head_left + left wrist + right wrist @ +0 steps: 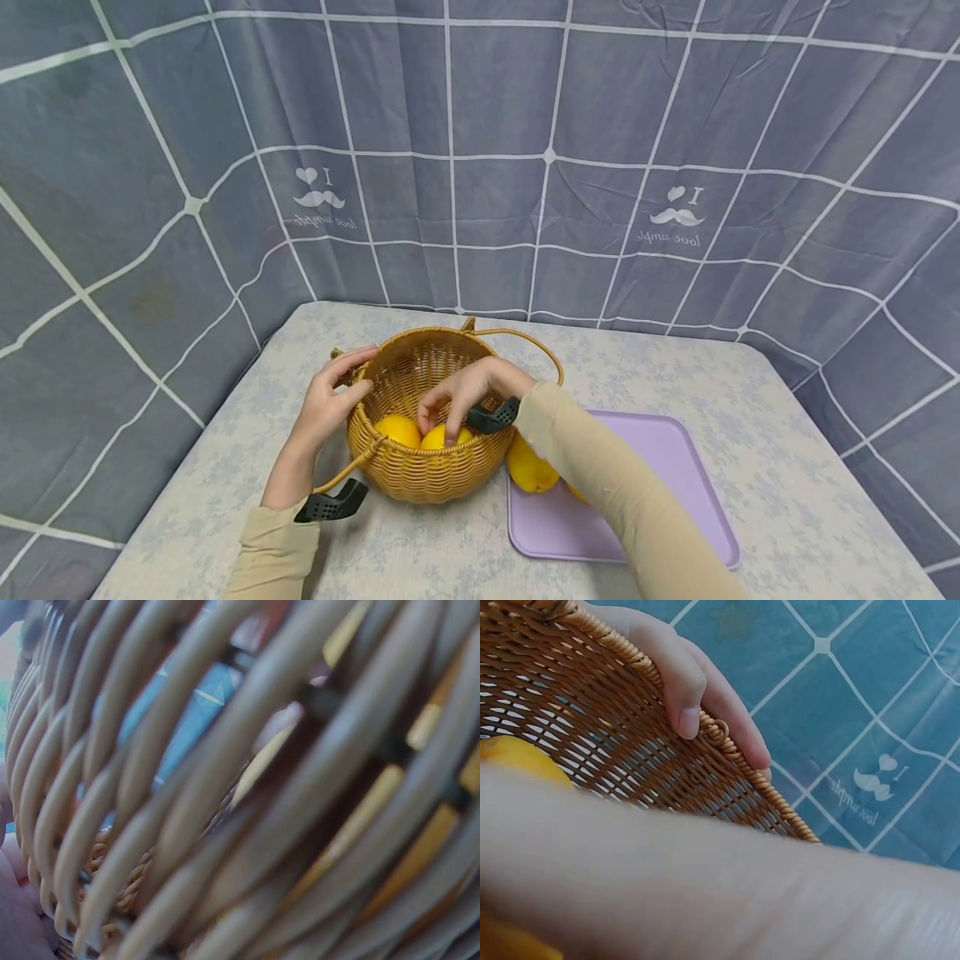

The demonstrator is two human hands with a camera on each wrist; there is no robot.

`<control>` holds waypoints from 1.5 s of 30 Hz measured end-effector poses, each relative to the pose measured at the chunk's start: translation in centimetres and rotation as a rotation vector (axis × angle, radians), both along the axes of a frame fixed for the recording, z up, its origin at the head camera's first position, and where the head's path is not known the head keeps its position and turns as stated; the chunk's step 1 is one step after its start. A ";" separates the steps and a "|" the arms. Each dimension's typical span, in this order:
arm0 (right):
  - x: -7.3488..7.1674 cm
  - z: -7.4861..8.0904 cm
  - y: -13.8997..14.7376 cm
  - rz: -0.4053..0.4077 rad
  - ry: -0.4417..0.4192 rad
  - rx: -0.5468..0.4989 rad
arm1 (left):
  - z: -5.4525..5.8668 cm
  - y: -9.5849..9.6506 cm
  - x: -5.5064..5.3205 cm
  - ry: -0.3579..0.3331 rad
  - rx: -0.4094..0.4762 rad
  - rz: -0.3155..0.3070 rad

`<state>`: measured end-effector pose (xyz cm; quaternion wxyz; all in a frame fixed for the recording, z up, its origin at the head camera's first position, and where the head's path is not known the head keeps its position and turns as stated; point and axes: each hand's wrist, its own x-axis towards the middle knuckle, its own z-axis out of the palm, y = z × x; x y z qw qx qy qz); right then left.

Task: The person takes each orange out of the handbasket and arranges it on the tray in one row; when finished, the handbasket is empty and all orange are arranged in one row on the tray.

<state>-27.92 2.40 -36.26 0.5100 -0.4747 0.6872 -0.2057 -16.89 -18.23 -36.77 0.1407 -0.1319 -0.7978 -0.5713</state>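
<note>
A woven wicker basket (431, 482) stands on the table, its mouth tilted. My left hand (330, 400) grips its left rim, with the thumb inside and the fingers outside, as the right wrist view also shows. My right hand (476, 385) reaches into the basket, thumb and fingers curled down around a yellow fruit (441, 438). Beside that lies another yellow fruit (397, 430), against the basket's near wall. In the left wrist view the weave (187, 795) fills the picture, with yellow showing through its gaps. The right wrist view has the right forearm across it, hiding the right fingers.
A lilac tray (675, 442) lies right of the basket under my right forearm. It holds a yellow fruit (531, 468), and part of another (577, 493) shows beside the sleeve. The basket's handle (525, 336) loops out at the back right. A grey checked curtain (495, 200) surrounds the table.
</note>
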 end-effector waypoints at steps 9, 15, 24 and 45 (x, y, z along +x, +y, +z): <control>-0.1 0.2 0.1 -0.021 -0.009 -0.087 | -0.2 -0.2 -0.2 0.012 -0.002 -0.007; -0.3 0.1 0.3 -0.041 -0.058 -0.145 | -0.2 -0.3 -0.2 0.012 0.001 -0.014; -0.3 0.6 0.6 -0.102 -0.066 -0.233 | 0.0 -0.2 -0.1 0.001 0.002 -0.005; 0.5 3.3 3.4 -0.300 -0.110 -0.626 | -0.1 -0.3 -0.2 -0.017 0.022 -0.016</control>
